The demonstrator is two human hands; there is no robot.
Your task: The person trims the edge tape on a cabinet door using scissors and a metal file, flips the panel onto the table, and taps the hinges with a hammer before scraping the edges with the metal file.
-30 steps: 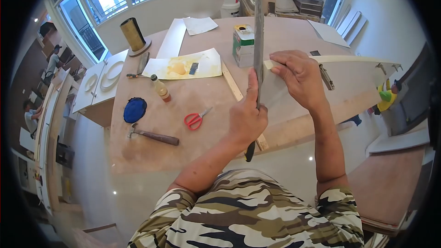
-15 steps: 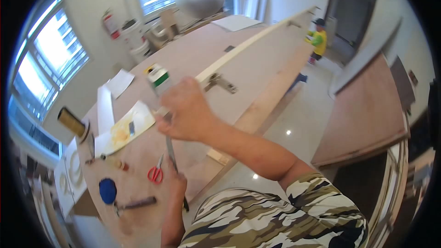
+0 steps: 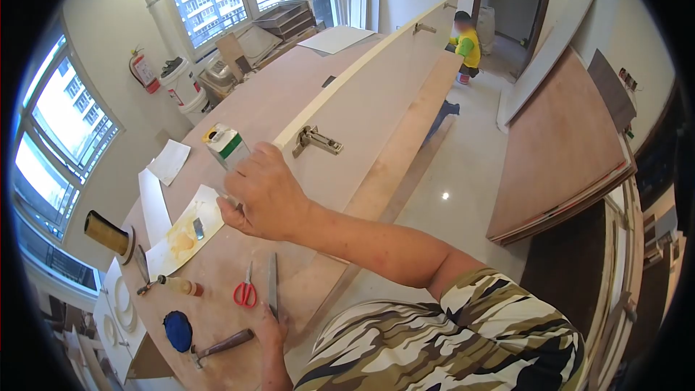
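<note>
Close by the table edge, left hand holds file apart from scissors.

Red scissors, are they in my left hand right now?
No, the red scissors lie on the table, beside the long metal tool in your left hand.

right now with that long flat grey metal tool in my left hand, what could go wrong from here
The long flat grey metal tool in your left hand is close to the red-handled metal scissors, so a sideways swing might knock them. Your right hand appears close to the boxy white-and-green can in this view and could tip it. The silver metal hinge juts from the long pale panel near your right forearm and might scrape it.
</note>
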